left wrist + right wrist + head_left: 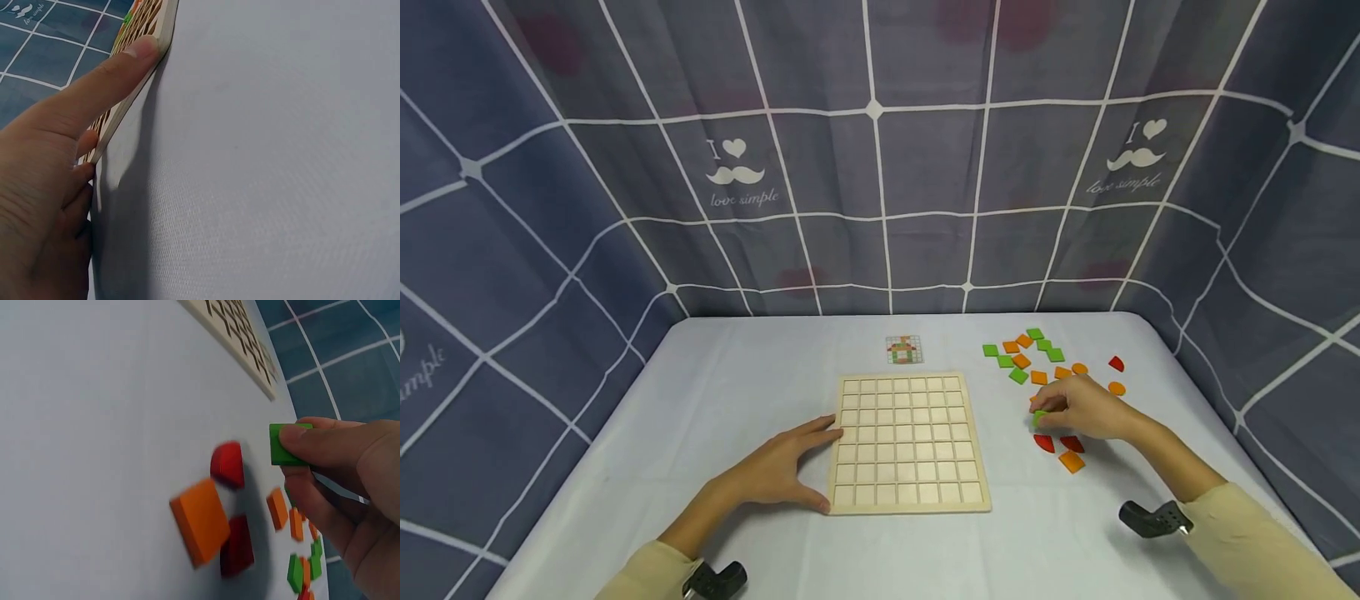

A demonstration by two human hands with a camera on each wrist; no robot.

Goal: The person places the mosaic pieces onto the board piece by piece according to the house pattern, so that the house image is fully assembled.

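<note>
A pale wooden board (910,443) with a grid of square recesses lies flat in the middle of the table. My left hand (784,468) rests at its left edge, thumb near the lower corner and fingers spread along the side; in the left wrist view the thumb (119,72) lies on the rim. Pinched between thumb and fingers of my right hand (1086,407) is a green square tile (289,445). Below that hand lie two red rounded pieces (227,464) and an orange square tile (201,522).
Behind the board lies a small pattern card (903,349). Several green tiles (1018,376) and orange tiles (1039,377) are scattered at the right rear, with orange round pieces (1117,388) and a red piece (1117,363) farther right. A dark gridded curtain (925,167) surrounds the white table.
</note>
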